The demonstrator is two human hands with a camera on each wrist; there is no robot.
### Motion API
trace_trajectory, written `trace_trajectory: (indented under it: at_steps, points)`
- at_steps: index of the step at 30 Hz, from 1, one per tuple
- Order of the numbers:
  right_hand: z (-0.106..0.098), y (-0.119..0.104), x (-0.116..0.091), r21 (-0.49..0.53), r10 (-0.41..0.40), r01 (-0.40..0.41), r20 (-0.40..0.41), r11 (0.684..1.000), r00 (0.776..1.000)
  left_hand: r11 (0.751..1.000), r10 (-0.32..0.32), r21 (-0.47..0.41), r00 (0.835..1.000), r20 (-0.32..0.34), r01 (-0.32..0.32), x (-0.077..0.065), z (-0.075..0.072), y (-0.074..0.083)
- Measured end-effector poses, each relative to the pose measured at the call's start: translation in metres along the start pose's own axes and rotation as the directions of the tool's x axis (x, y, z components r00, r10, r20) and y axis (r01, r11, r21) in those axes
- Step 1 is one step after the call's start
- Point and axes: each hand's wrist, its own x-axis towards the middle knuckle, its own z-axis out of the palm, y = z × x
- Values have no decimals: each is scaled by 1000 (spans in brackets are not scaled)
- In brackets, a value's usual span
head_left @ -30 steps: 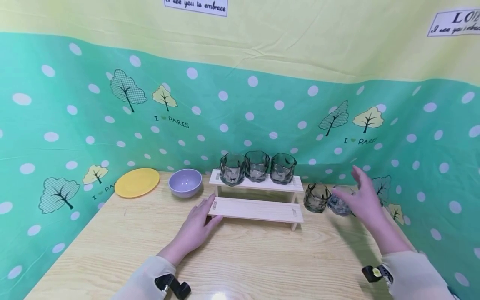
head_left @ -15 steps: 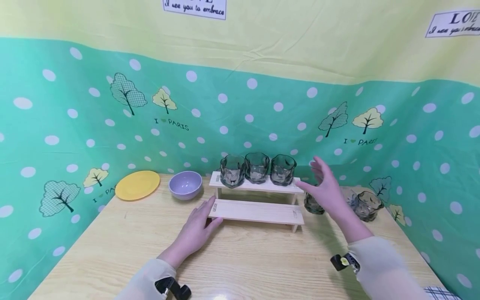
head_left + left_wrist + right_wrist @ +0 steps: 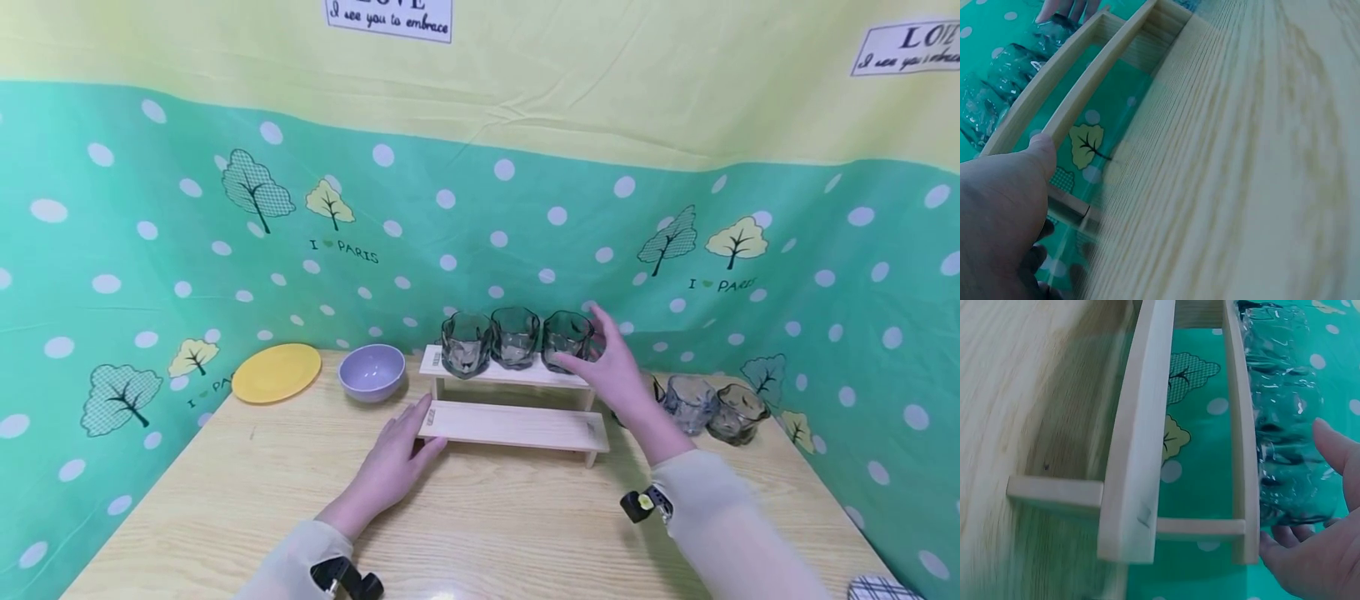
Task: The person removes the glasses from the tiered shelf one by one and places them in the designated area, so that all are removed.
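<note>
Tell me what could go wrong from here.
The smoky-grey, wavy-rimmed glass tumbler on the right end of the pale wooden two-tier rack could slip: the right hand is around it, but a firm grip isn't clear. The rack's middle tumbler stands close, so a sideways nudge might knock that over. The rack might also shift if bumped, though the left hand touches its left end.

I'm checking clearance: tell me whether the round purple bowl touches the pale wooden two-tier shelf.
Apart. The head view shows a strip of tabletop between the bowl and the shelf.
</note>
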Motion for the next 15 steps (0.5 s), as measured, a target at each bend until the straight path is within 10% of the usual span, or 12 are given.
trace_trajectory:
  at_steps: [15]
  points:
    - [16, 7, 7, -25, 49, -50, -39, 998, 998, 1000, -23, 0, 999, 26, 23, 2, 1, -2]
